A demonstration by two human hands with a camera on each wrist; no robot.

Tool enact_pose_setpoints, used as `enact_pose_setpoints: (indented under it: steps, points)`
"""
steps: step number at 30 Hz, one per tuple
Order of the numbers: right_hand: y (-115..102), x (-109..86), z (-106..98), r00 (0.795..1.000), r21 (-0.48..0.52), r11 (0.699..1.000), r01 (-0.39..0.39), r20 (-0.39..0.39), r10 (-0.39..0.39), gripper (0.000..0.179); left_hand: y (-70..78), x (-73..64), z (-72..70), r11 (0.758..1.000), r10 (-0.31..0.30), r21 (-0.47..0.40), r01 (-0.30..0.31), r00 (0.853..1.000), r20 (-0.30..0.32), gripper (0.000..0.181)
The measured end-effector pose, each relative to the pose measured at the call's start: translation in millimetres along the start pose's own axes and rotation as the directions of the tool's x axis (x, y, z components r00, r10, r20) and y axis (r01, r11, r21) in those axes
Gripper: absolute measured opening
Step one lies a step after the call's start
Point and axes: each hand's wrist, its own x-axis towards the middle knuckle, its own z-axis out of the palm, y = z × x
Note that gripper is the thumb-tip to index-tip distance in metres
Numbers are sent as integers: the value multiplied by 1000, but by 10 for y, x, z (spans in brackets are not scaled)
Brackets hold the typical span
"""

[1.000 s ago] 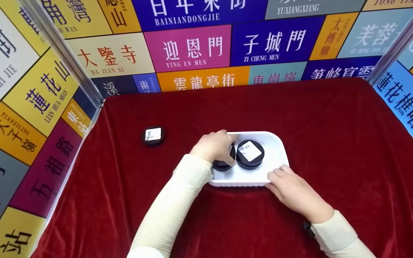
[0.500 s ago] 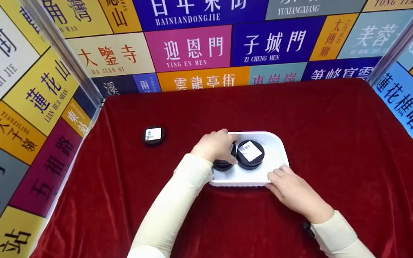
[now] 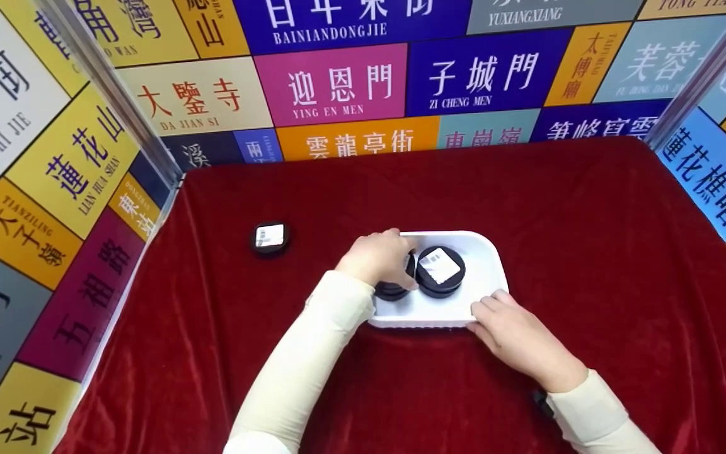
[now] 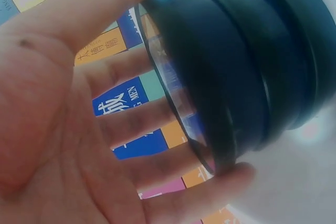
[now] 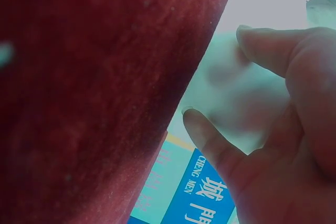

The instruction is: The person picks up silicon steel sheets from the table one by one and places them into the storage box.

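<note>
My left hand [image 3: 375, 257] reaches into the white plastic bin [image 3: 426, 323] and grips a black round container [image 4: 236, 61] at its left end. Thumb and fingers spread around the container's rim in the left wrist view, with the palm apart from its glossy top. The body looks stepped, like stacked rings. Close to its right, a second black round container [image 3: 445, 289] with a white label stands in the bin. My right hand [image 3: 524, 337] holds the bin's front right rim between thumb and fingers. In the right wrist view, thumb and a finger lie along the white wall [image 5: 231, 87].
Another black round container [image 3: 269, 239] with a white label lies on the red cloth [image 3: 212, 328] to the left of the bin. Panels with coloured street-name signs [image 3: 331, 85] enclose the back and both sides. Metal posts [image 3: 126, 101] stand at the corners.
</note>
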Motion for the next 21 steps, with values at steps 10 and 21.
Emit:
enact_pose_setpoints:
  steps: [10,21]
  points:
    - [-4,8,6,1000,5,1000,3,0,-3,23,-15,-19,-5,1000,1,-2,-1,1000,7,67]
    - [-9,2,-6,1000,3,1000,19,-22,-19,24,-18,-48,-49,999,-38,-25,38,999,30,68]
